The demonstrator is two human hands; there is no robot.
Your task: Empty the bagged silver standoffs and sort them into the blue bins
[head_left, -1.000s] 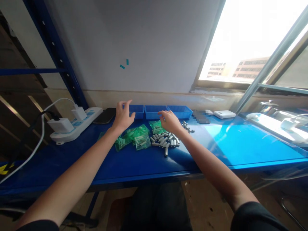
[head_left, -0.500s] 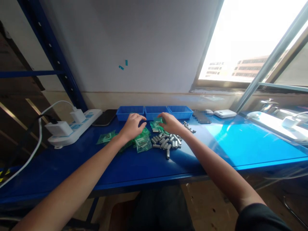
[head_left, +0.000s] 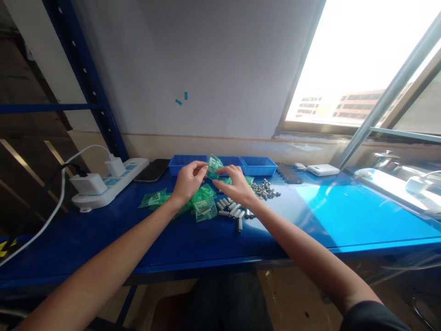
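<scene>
A small clear green plastic bag [head_left: 215, 164] with metal pieces inside is held up above the table, in front of the blue bins. My left hand [head_left: 188, 183] pinches its left side between thumb and fingers. From the right, my right hand [head_left: 237, 185] has thumb and index finger at the bag's lower right edge, gripping it there. Below my left hand lies a pile of similar filled green bags [head_left: 206, 209]. Silvery metal cylinders [head_left: 234, 210] lie loose under my right hand, partly hidden by it. Small metal fittings [head_left: 267, 189] are heaped just beyond.
Three joined blue bins [head_left: 259, 166] stand along the wall. On the left are a black phone [head_left: 152, 170] and a white power strip [head_left: 113, 186] with chargers and cables. Farther right sit a dark pixelated object [head_left: 290, 174] and a white box [head_left: 323, 170] on the blue table [head_left: 220, 248].
My right hand has brought a green bag left and up from the pile area. My left hand, empty before, now grips that bag too. The view has shifted slightly.
</scene>
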